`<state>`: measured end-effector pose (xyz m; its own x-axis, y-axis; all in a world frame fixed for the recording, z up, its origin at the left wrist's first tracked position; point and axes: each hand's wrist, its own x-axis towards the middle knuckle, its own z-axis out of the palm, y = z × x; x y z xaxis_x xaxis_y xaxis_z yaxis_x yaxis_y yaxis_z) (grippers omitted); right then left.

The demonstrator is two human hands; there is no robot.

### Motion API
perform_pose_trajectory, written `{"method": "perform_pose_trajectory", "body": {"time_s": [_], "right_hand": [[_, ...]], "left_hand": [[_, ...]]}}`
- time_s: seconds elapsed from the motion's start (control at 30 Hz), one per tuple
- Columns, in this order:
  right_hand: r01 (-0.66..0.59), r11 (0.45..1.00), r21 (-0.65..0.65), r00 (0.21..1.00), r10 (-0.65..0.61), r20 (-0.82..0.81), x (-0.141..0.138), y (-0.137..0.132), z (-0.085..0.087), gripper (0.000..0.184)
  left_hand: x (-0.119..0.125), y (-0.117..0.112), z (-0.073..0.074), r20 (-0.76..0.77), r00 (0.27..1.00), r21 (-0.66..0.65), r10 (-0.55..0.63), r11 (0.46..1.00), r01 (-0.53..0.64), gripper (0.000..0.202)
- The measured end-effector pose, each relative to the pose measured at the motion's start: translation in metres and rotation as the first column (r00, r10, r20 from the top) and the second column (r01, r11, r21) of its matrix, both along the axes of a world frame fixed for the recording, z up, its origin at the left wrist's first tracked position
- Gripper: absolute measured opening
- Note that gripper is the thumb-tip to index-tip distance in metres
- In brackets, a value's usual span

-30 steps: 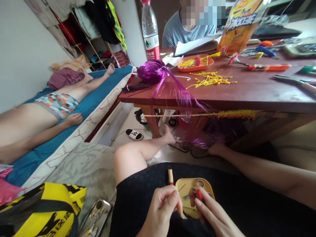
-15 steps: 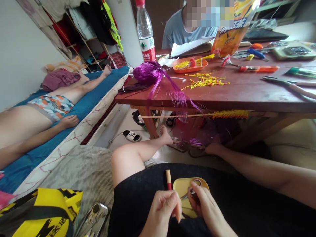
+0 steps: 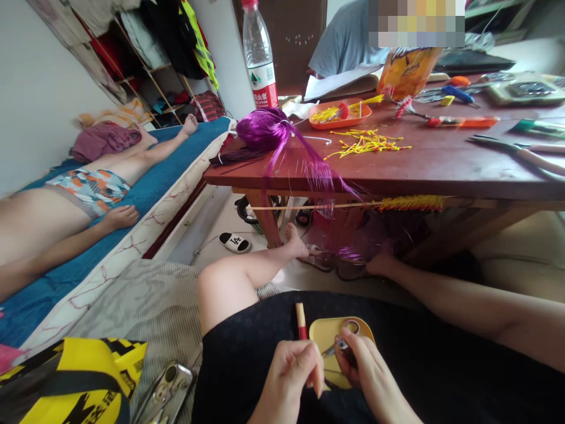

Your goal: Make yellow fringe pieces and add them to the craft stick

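Observation:
My left hand (image 3: 291,380) is closed in a pinch around a thin stick (image 3: 301,319) with a tan tip and a red band, held upright over my lap. My right hand (image 3: 368,374) curls over a small yellow tray (image 3: 329,333) resting on my black skirt, fingertips pinched on a small metal piece inside it that is too small to name. Both hands sit close together at the bottom centre of the view.
A dark red table (image 3: 441,165) ahead carries purple fibre (image 3: 265,126), yellow sticks (image 3: 366,143), an orange tray (image 3: 339,115), a water bottle (image 3: 260,56) and tools. A person sits behind it; another lies on the blue bed (image 3: 176,159) at left. Metal pliers (image 3: 165,391) lie by a yellow bag (image 3: 75,380).
My right hand moved from flat beside the tray to curled over it, fingertips pinching inside. The left hand kept its grip on the stick. The view shifted slightly.

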<state>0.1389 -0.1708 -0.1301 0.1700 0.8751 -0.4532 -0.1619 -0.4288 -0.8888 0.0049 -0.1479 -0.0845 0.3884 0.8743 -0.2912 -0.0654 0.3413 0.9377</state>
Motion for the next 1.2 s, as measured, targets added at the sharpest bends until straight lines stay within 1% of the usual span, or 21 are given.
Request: {"method": "perform_pose_trajectory", "body": {"time_s": [0.1, 0.13, 0.33, 0.4, 0.5, 0.6, 0.83, 0.9, 0.97, 1.0, 1.03, 1.07, 1.1, 1.13, 1.17, 1.2], "right_hand": [[0.004, 0.994, -0.108, 0.995, -0.014, -0.094, -0.002, -0.001, 0.002, 0.046], [0.002, 0.993, -0.117, 0.996, -0.013, -0.093, -0.003, -0.002, 0.003, 0.046], [0.023, 0.995, -0.101, 0.998, -0.028, -0.048, -0.006, -0.003, 0.006, 0.044], [0.041, 0.994, -0.105, 0.997, -0.048, -0.058, -0.006, -0.003, 0.006, 0.045], [0.076, 0.990, -0.115, 0.992, -0.087, -0.096, -0.006, -0.003, 0.006, 0.046], [0.083, 0.989, -0.124, 0.991, -0.095, -0.097, -0.004, -0.002, 0.005, 0.047], [0.042, 0.997, -0.059, 0.999, -0.042, -0.007, -0.005, -0.003, 0.006, 0.045], [0.055, 0.995, -0.088, 0.998, -0.057, -0.014, -0.004, -0.002, 0.008, 0.045], [0.034, 0.991, -0.129, 0.998, -0.040, -0.041, 0.003, 0.002, 0.009, 0.046], [0.007, 0.992, -0.130, 0.999, -0.013, -0.049, 0.007, 0.003, 0.008, 0.047], [-0.045, 0.993, -0.107, 0.999, 0.041, -0.032, 0.013, 0.005, 0.006, 0.047], [-0.130, 0.990, -0.063, 0.990, 0.133, 0.051, 0.018, 0.006, 0.002, 0.045], [-0.237, 0.971, -0.017, 0.953, 0.236, 0.190, 0.023, 0.007, -0.003, 0.042], [-0.347, 0.938, 0.007, 0.878, 0.322, 0.354, 0.027, 0.005, -0.009, 0.036], [-0.449, 0.894, -0.006, 0.760, 0.385, 0.524, 0.029, 0.003, -0.017, 0.029], [-0.506, 0.862, -0.034, 0.655, 0.409, 0.636, 0.028, -0.001, -0.024, 0.022]], "left_hand": [[-0.001, 0.001, -0.001, -0.008, 1.000, 0.005, -0.022, 1.000, 0.022, 0.054], [-0.001, 0.001, -0.001, -0.004, 1.000, 0.004, -0.026, 1.000, 0.026, 0.054], [0.000, -0.001, 0.000, -0.006, 1.000, -0.002, 0.006, 1.000, -0.006, 0.054], [-0.001, -0.001, 0.000, -0.008, 1.000, -0.002, -0.016, 1.000, 0.016, 0.054], [-0.001, 0.001, 0.001, -0.009, 1.000, 0.003, -0.017, 1.000, 0.017, 0.054], [-0.001, 0.001, 0.002, -0.006, 1.000, 0.005, -0.024, 1.000, 0.024, 0.054], [-0.001, 0.000, 0.001, -0.016, 1.000, 0.003, -0.025, 1.000, 0.025, 0.054], [-0.002, 0.001, 0.000, -0.025, 0.999, 0.001, -0.026, 1.000, 0.026, 0.055], [-0.003, 0.001, 0.000, -0.033, 0.999, 0.001, -0.021, 1.000, 0.021, 0.055], [-0.003, 0.001, 0.000, -0.031, 0.999, -0.001, -0.019, 1.000, 0.019, 0.055], [-0.003, 0.002, 0.001, -0.026, 1.000, -0.003, -0.015, 1.000, 0.015, 0.055], [-0.002, 0.002, 0.003, -0.021, 1.000, -0.008, -0.006, 1.000, 0.005, 0.055], [-0.001, 0.002, 0.004, -0.017, 1.000, -0.015, 0.018, 1.000, -0.018, 0.054], [-0.001, 0.003, 0.006, -0.017, 0.999, -0.023, 0.048, 0.999, -0.048, 0.054], [0.000, 0.003, 0.007, -0.020, 0.997, -0.029, 0.079, 0.996, -0.080, 0.053], [0.000, 0.004, 0.007, -0.028, 0.993, -0.027, 0.113, 0.993, -0.114, 0.053]]}}
